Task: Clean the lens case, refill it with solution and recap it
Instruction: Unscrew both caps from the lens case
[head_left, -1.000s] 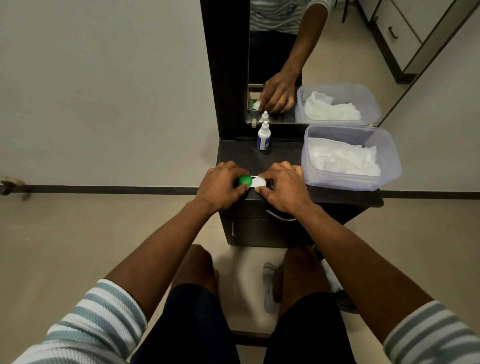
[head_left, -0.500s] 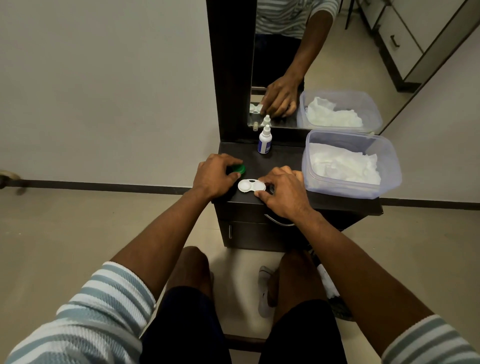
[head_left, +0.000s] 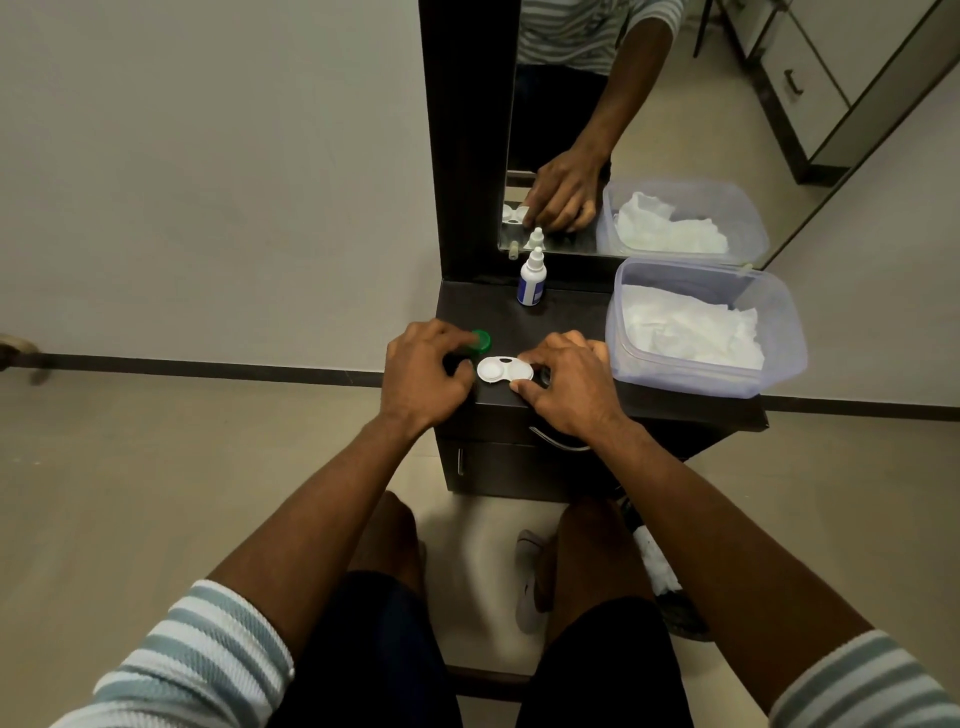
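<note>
A white lens case (head_left: 503, 369) lies on the dark cabinet top (head_left: 566, 317), its left well uncapped. My right hand (head_left: 563, 387) pinches the case's right end between thumb and fingers. My left hand (head_left: 423, 374) holds a green cap (head_left: 482, 340) at its fingertips, just left of and behind the case, low over the cabinet top. A small white solution bottle (head_left: 532, 278) with a blue label stands upright at the back by the mirror. The right well of the case is hidden under my right hand.
A clear plastic tub (head_left: 779, 332) of white tissues (head_left: 691, 325) sits on the right of the cabinet top. A mirror (head_left: 623, 130) rises behind and reflects the hands and tub. The cabinet front has a drawer handle (head_left: 558, 441). My knees are below.
My left hand took the green cap off the case's left well and carried it left and back. My right hand stayed on the case.
</note>
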